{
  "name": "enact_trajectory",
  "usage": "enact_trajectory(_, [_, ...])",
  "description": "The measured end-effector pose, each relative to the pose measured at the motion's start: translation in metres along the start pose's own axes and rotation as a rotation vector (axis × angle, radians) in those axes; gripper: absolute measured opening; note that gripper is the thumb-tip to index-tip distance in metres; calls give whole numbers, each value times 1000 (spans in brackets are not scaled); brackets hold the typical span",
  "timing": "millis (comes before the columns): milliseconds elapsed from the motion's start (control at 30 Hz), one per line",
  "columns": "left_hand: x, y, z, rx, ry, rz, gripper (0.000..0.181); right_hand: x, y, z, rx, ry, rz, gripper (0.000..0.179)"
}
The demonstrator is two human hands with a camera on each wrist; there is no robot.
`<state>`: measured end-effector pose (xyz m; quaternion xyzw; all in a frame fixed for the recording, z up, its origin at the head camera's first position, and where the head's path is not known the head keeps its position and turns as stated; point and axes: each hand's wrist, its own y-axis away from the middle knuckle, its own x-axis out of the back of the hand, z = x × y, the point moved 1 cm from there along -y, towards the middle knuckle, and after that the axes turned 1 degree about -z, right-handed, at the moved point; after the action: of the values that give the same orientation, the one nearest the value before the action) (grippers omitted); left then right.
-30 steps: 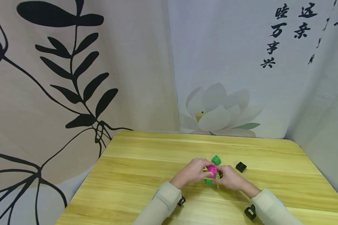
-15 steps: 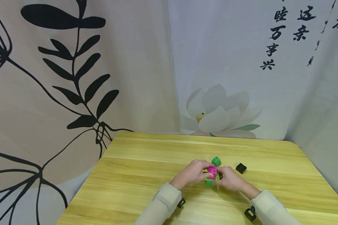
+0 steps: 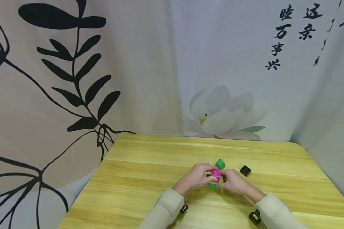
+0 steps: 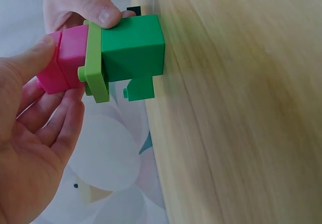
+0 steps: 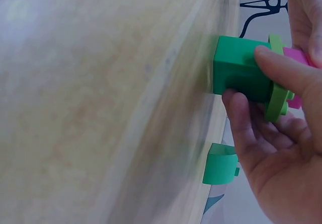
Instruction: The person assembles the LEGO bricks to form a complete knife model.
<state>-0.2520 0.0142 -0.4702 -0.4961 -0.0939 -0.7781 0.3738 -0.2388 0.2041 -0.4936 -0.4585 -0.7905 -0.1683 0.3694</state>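
Between the hands a small stack of toy building bricks stands on the table. Two pink bricks sit at the top, a thin lime-green plate lies under them, and a larger green block forms the bottom. My left hand pinches the pink bricks between thumb and fingers. On the other side my right hand holds the green block, its thumb against one face and fingers against the opposite one. Fingers cover parts of the stack in the head view.
Just behind the stack lies a loose green brick with a curved side. To the right is a black brick. The wooden table ends at a printed curtain. Black wrist devices sit by the sleeves.
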Motion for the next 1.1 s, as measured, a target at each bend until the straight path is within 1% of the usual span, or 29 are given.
enact_trajectory(167, [-1,0,1,-3,13,12,34,-1,1,1,-6,4,5,27])
enact_trajectory(400, [0,1,0,24,36,22,34,-1,1,1,-2,7,13,28])
enact_trajectory(600, [-1,1,-1,45,43,-8,34,-3,1,1,0,12,17,28])
enact_trajectory(767, [-1,0,-1,47,50,-23,33,-5,1,3,-36,10,18,28])
enact_trajectory(833, [-3,0,-1,52,66,-27,32,-5,2,4,-49,10,16,29])
enact_trajectory(933, [-5,0,-4,73,116,-21,31,-5,1,4,-58,16,15,31])
enact_trajectory(1100, [-7,0,-7,110,159,-4,31,-5,1,5,-52,9,18,33])
